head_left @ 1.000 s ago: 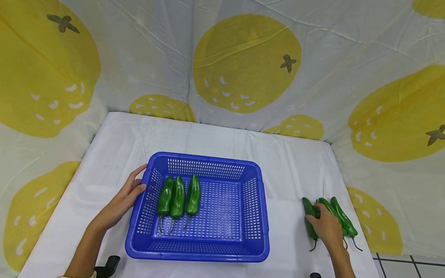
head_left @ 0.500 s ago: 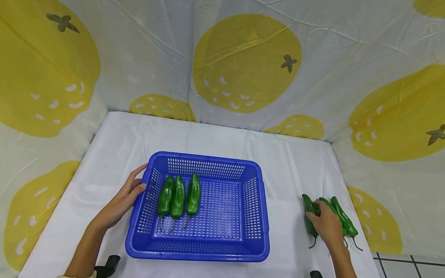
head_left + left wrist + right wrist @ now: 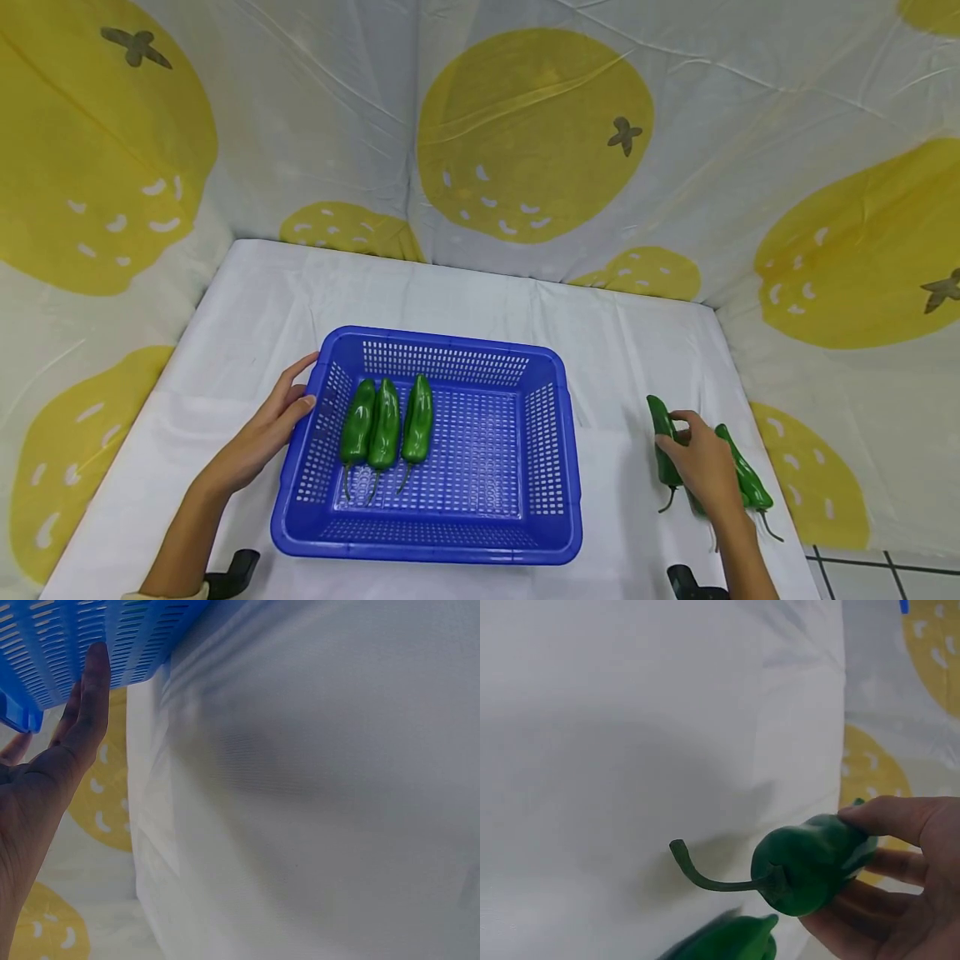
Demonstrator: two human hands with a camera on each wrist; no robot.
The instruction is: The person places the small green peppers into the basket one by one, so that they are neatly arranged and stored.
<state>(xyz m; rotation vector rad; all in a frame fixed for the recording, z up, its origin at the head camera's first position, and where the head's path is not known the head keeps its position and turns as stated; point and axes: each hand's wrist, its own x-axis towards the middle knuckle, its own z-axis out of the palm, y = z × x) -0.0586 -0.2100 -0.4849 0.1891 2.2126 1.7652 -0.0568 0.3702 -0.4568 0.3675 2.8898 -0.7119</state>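
Observation:
My right hand (image 3: 703,467) pinches a green chili pepper (image 3: 664,450) between thumb and fingers. In the right wrist view that pepper (image 3: 810,862) hangs above the white cloth, its curved stem toward the camera. Another green pepper (image 3: 742,471) lies just right of the hand, and one more beneath it is mostly hidden. On the left, my left hand (image 3: 258,437) touches the outer left side of a blue plastic basket (image 3: 427,552) with extended fingers. In the left wrist view its fingertips (image 3: 97,656) rest against the slotted wall. Three green peppers (image 3: 385,425) lie side by side in the basket's left half.
A white cloth (image 3: 611,367) covers the table under the basket. Behind and at both sides hangs a curtain (image 3: 690,117) printed with yellow fruit. Grey floor tiles (image 3: 855,575) show past the table's right edge.
My right hand has raised the leftmost pepper of the right-hand group and moved it slightly away from the others. My left hand and the basket have stayed put.

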